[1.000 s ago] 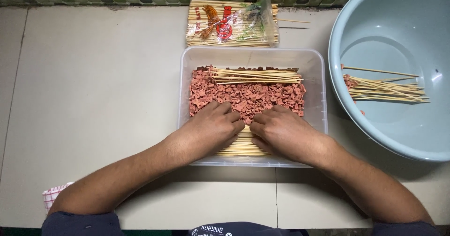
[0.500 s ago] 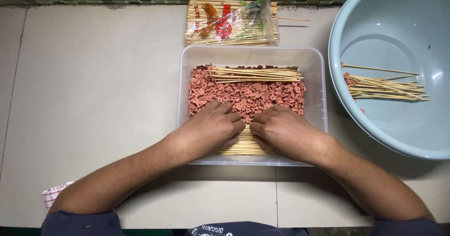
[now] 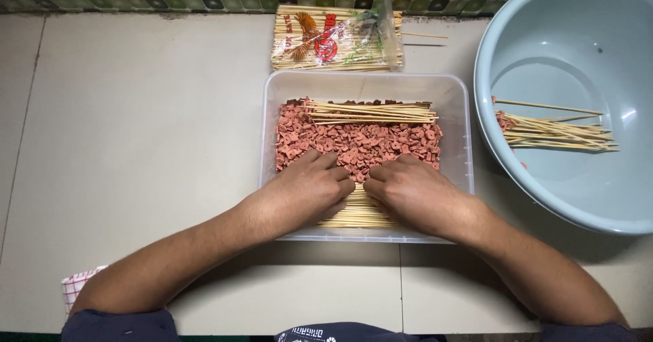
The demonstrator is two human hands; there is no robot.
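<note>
Two hands, left hand (image 3: 309, 189) and right hand (image 3: 408, 192), rest palm-down, fingers curled, on a bundle of pale bamboo skewers (image 3: 357, 213) lying crosswise at the near edge of a clear rectangular plastic tub (image 3: 456, 94) of pink sausage slices (image 3: 360, 141); their grip is hidden.

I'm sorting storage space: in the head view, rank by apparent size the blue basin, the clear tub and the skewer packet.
1. blue basin, though cut off by the frame
2. clear tub
3. skewer packet
</note>
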